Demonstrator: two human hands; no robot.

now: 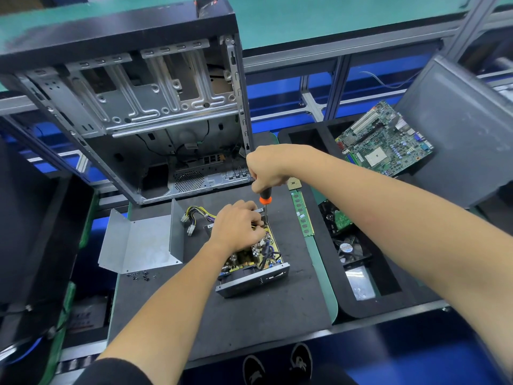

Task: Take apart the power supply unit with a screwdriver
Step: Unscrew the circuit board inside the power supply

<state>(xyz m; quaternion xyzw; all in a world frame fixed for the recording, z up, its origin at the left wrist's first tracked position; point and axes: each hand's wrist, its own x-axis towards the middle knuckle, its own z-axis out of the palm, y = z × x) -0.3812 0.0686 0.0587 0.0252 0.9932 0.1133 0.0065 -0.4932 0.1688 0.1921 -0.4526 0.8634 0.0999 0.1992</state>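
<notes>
The power supply unit (pixel 254 269) lies open on the black mat, its circuit board and wires exposed. Its removed grey metal cover (pixel 141 243) lies to the left, with several loose screws (pixel 140 276) in front of it. My left hand (pixel 237 227) rests on the far end of the board, fingers curled down among the wires near the screwdriver's tip. My right hand (pixel 266 169) grips the black and orange handle of a screwdriver (pixel 265 202), held upright with its tip down at the board's far right corner.
An empty computer case (pixel 133 107) stands open behind the mat. A RAM stick (pixel 302 213) lies to the right. Black trays on the right hold a motherboard (pixel 384 140), a hard drive (pixel 336 216) and a fan (pixel 349 250). A yellow cable bundle (pixel 195 215) trails left.
</notes>
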